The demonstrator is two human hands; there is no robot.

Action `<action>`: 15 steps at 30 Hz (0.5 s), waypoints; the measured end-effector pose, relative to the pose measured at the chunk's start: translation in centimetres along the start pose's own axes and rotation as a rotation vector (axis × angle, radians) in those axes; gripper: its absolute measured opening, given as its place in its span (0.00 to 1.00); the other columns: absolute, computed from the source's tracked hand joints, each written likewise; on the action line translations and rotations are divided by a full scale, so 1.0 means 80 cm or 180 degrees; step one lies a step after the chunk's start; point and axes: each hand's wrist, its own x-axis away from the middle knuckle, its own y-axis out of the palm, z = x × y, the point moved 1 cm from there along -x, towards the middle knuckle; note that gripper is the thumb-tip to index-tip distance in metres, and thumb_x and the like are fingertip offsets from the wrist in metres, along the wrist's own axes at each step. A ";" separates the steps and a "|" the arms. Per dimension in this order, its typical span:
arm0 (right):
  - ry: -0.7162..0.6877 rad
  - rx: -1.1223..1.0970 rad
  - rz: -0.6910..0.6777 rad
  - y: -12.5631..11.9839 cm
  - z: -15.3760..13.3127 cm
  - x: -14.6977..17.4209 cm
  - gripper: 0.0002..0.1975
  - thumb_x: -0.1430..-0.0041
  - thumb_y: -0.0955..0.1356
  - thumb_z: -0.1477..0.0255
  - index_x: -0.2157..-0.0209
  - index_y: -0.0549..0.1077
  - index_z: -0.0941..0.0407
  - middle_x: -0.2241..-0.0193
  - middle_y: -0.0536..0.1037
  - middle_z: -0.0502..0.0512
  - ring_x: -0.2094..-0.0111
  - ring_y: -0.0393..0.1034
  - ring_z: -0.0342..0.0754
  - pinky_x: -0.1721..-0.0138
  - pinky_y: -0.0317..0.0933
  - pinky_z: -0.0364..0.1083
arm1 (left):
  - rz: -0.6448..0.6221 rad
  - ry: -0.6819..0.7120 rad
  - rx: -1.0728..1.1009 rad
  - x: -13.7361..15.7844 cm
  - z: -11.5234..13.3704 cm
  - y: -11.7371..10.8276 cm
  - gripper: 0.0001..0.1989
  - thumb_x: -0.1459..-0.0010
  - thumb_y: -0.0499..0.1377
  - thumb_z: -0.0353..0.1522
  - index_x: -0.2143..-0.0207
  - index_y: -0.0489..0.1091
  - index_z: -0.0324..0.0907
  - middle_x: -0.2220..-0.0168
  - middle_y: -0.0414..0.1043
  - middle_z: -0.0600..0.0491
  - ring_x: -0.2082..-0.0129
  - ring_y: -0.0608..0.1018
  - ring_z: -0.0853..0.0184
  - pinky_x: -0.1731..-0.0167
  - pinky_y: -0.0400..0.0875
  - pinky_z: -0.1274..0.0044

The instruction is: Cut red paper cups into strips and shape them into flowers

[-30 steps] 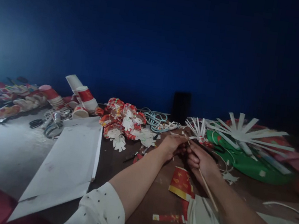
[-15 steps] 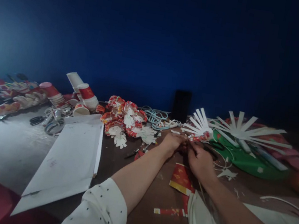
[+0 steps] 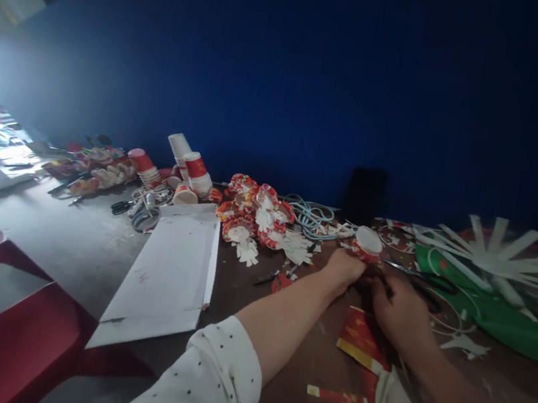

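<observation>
My left hand is closed at the lower edge of a cut paper cup, whose round white face and red rim show above the fingers. Close beside it, my right hand has its fingers curled in; what they grip is hidden. Just behind the right hand lie scissors with dark handles. A red and gold paper piece rests on the table below both hands. A narrow red strip lies nearer to me.
To the left are a pile of red and white paper crafts, a white board and stacked paper cups. Rightward, a white strip fan sits over a green sheet. A red stool stands at lower left.
My view has swung left, so the table things appear further right. Fanned white strips stood above my hands before; now the cup's round white face shows there.
</observation>
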 end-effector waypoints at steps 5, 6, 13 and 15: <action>0.0156 -0.0028 -0.0137 -0.006 -0.014 0.002 0.18 0.40 0.60 0.68 0.58 0.78 0.60 0.60 0.81 0.68 0.56 0.75 0.59 0.54 0.67 0.54 | 0.0240 -0.0011 -0.0399 0.019 0.012 0.006 0.08 0.53 0.65 0.20 0.74 0.70 0.38 0.78 0.69 0.56 0.81 0.69 0.74 0.78 0.66 0.80; 0.0200 -0.0029 -0.0147 -0.006 -0.016 0.003 0.18 0.39 0.60 0.68 0.58 0.78 0.60 0.61 0.81 0.68 0.57 0.76 0.59 0.54 0.67 0.54 | 0.0246 0.0034 -0.0387 0.021 0.014 0.007 0.08 0.53 0.65 0.20 0.75 0.70 0.38 0.79 0.68 0.56 0.82 0.68 0.74 0.78 0.65 0.80; 0.0228 -0.0215 -0.0061 -0.007 -0.020 0.003 0.23 0.39 0.59 0.69 0.48 0.74 0.63 0.54 0.80 0.69 0.52 0.75 0.59 0.50 0.66 0.54 | 0.0057 -0.0030 -0.0467 0.021 0.015 0.006 0.10 0.46 0.60 0.22 0.79 0.69 0.38 0.82 0.66 0.56 0.82 0.66 0.75 0.78 0.63 0.81; 0.0239 -0.0304 -0.0077 -0.007 -0.020 0.002 0.23 0.40 0.59 0.69 0.48 0.75 0.62 0.55 0.80 0.67 0.53 0.75 0.58 0.50 0.66 0.54 | 0.0042 -0.0011 -0.0527 0.020 0.014 0.004 0.12 0.45 0.60 0.24 0.80 0.69 0.38 0.82 0.65 0.57 0.83 0.65 0.75 0.78 0.62 0.81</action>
